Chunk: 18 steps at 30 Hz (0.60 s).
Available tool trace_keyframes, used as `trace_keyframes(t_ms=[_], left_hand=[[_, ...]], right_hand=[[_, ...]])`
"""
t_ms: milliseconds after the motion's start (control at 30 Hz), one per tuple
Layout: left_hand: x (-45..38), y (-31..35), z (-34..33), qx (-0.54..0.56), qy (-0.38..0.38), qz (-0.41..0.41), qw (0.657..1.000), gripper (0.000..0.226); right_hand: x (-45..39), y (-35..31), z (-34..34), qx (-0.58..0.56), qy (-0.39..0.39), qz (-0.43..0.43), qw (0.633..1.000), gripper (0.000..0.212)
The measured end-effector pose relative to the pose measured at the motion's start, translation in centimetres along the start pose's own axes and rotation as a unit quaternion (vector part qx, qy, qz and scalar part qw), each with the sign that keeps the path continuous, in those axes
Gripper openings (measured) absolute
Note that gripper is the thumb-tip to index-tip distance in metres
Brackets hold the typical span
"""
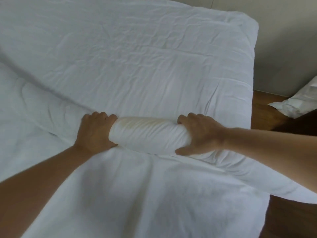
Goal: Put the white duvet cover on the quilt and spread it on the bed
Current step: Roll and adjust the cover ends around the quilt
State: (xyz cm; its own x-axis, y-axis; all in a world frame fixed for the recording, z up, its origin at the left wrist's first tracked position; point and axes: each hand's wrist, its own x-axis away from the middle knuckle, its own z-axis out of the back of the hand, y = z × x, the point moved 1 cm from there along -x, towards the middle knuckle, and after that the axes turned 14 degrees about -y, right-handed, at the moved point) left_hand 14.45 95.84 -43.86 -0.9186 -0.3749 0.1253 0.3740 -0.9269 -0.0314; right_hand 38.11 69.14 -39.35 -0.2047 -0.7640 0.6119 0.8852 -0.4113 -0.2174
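Both of my hands are on one tight roll of bedding (pixel 147 134) that lies crosswise near the bed's near edge, towards its right side.

Left hand (pixel 93 133): forearm comes in from the lower left, back of the hand up. The fingers curl over the far side of the roll's left end and the thumb side tucks under the near side. It grips the roll firmly.

Right hand (pixel 199 133): forearm enters from the right edge, nearly level. The fingers hook over the top of the roll's right end, and the thumb lies flat along the near underside. It clamps the roll as well.

The roll is white fabric with a faint yellowish tint along its top. I cannot tell how much of it is quilt and how much is cover; everything is the same white.

The white duvet cover (pixel 137 66) is spread beyond the roll over most of the bed (pixel 248 93), wrinkled, reaching to the far right corner. A long crease runs diagonally from the left edge down to my left hand. More loose white fabric (pixel 137 194) drapes from the roll towards me, over the near edge.

Off the bed's right side there is a wooden floor (pixel 262 103), a pale wall (pixel 283 40), and a white pillow (pixel 298 103) lying on the floor against it.
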Motion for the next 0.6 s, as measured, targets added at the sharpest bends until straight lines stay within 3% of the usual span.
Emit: trace_keyframes(t_ms=[67,133,233,367,467,533,600], left_hand=[[2.3,1.9,-1.4,0.004,0.076,0.068,0.995,0.06],[3.6,3.2,-2.3,-0.001,0.105,0.137,0.985,0.048],[5.2,4.6,-2.3,0.019,0.126,0.179,0.975,0.048],[6.7,5.3,-2.0,0.069,0.105,0.17,0.977,0.073],[7.7,5.2,-0.3,0.094,0.03,0.128,0.987,0.088],[7.3,4.3,2.3,0.15,-0.076,0.128,0.977,0.102],[5.1,3.1,5.7,0.098,-0.233,0.114,0.961,0.109]], right_hand=[[0.2,-0.3,1.5,-0.134,-0.105,-0.028,0.985,0.104],[0.1,-1.4,1.4,-0.224,-0.146,-0.021,0.963,0.103],[0.1,-3.6,-1.1,-0.139,-0.068,-0.01,0.988,0.081],[1.4,-4.9,-4.6,-0.018,0.073,-0.01,0.997,0.072],[2.0,-5.5,-6.0,0.045,0.152,-0.002,0.987,0.071],[2.3,-6.0,-6.9,0.079,0.196,0.014,0.977,0.069],[2.6,-6.5,-8.1,0.125,0.238,0.027,0.963,0.067]])
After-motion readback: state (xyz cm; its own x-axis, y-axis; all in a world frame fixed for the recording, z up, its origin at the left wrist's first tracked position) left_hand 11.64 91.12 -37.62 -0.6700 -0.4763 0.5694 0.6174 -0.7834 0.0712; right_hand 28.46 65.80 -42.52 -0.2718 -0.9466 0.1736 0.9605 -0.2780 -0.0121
